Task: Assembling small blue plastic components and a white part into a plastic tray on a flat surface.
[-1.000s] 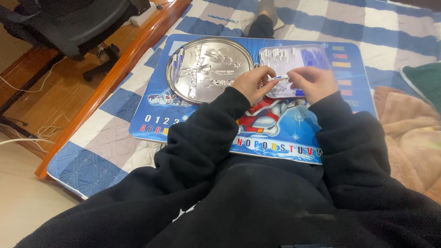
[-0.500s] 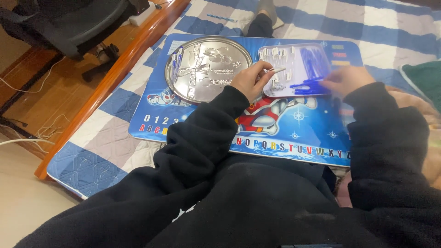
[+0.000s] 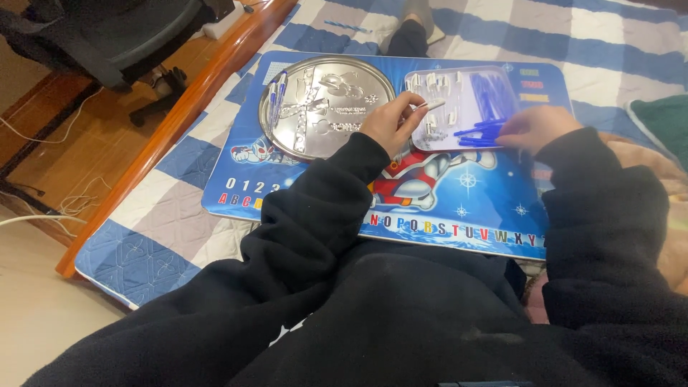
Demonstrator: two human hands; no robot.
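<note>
Your left hand (image 3: pixel 387 123) pinches a small white pen part (image 3: pixel 432 105) between thumb and fingertips at the clear tray's (image 3: pixel 459 89) nine o'clock edge, while your right hand (image 3: pixel 534 129) closes its fingertips on the blue pen barrels (image 3: pixel 479 132) at the tray's five o'clock corner. These parts look light, stiff and slick (likely plastic), so grip each barrel mid-length.

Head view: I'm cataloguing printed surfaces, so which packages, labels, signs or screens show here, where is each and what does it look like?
Printed lap board: across the person's lap, rectangular, blue, cartoon figure, coloured letters and digits along its edges.
Round metal tray: on the board's far left, silver, embossed markings, blue pens at its left edge.
Clear plastic tray: on the board's far right, rectangular, holding white and blue parts.
No packages or screens.
</note>
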